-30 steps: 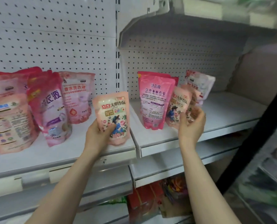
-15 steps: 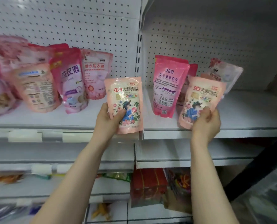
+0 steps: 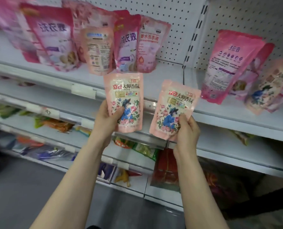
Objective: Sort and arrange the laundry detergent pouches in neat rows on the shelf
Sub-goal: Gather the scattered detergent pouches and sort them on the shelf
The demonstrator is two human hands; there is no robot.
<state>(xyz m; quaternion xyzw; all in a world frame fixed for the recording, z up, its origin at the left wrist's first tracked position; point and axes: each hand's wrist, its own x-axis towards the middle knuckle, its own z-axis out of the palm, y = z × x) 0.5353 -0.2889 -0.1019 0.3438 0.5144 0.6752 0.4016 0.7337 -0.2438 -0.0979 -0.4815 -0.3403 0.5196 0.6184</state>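
Pink floral plastic is showing nearest, one packet in each hand, both held in front of the shelf edge. The left hand (image 3: 109, 118) is gripping the left pouch (image 3: 126, 96) by its lower left side, thumb curled across the front, and holding it upright. The right hand (image 3: 187, 129) is pinching the right pouch (image 3: 173, 104) at its lower right corner; this one is tilting slightly. The two packets are hanging just apart. Farther back, on the white shelf (image 3: 170, 73), a crowded left group of pouches (image 3: 126, 43) is standing well apart from a right group of pouches (image 3: 226, 63), which is leaning. White pegboard (image 3: 178, 14) is backing them.
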